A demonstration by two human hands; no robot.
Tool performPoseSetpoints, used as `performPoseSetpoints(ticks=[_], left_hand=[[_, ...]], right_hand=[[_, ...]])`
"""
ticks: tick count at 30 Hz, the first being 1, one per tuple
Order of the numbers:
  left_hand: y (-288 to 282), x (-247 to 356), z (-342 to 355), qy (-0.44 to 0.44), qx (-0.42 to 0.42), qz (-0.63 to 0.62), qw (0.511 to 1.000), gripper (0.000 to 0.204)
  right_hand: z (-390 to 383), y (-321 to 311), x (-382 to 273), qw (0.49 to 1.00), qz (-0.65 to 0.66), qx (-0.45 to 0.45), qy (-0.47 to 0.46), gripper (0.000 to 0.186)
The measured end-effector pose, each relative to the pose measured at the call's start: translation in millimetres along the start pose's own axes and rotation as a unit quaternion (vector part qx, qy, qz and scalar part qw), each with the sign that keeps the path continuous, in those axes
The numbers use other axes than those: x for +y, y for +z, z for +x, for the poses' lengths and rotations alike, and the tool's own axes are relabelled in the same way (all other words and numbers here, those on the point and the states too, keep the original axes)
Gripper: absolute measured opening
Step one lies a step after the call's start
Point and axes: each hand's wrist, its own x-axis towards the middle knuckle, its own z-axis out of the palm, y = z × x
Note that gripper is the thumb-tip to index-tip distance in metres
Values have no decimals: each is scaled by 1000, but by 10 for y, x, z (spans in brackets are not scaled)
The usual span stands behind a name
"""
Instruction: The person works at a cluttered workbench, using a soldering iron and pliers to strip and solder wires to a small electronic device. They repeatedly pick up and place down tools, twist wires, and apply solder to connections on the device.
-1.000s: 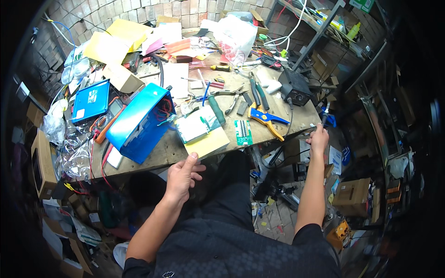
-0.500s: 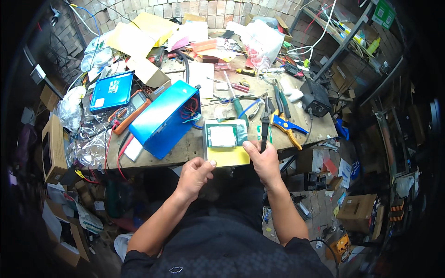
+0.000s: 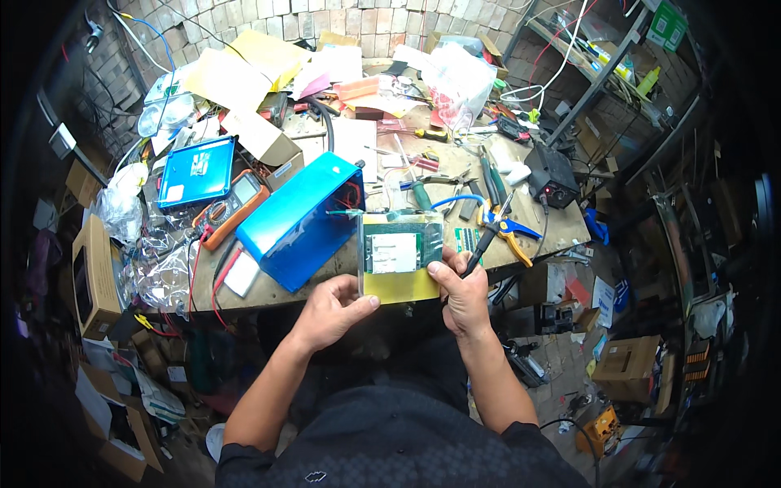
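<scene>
A flat yellow pack with a green circuit board on top [image 3: 400, 256] lies at the workbench's near edge. My left hand [image 3: 332, 307] grips its lower left corner, thumb under the yellow edge. My right hand [image 3: 464, 297] holds a black pen-like tool [image 3: 486, 236], probably a soldering iron, and also touches the pack's right side. A large blue battery pack [image 3: 298, 220] with red and black wires lies just left of it.
An orange multimeter [image 3: 230, 209] and a flat blue box [image 3: 197, 170] lie at the left. Pliers with blue and yellow handles [image 3: 506, 232], screwdrivers and a black box [image 3: 550, 174] are at the right. Cardboard, paper and plastic bags cover the back. Boxes crowd the floor.
My right hand came up from the floor side at the right, took the black tool and came to the yellow pack. My left hand rose to grip the pack's corner.
</scene>
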Motion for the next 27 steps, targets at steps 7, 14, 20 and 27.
performPoseSetpoints(ticks=[7, 14, 20, 27], left_hand=[[-175, 44, 132, 59, 17, 123, 990, 48], [-189, 50, 239, 113, 40, 226, 967, 56], [-291, 57, 268, 172, 74, 328, 926, 57], [-234, -1, 200, 151, 111, 400, 897, 66]], right_hand=[[180, 48, 31, 997, -26, -66, -28, 42], [401, -119, 156, 985, -40, -135, -102, 41], [362, -119, 247, 987, -90, -117, -59, 41], [262, -123, 323, 980, -70, -153, -111, 43]])
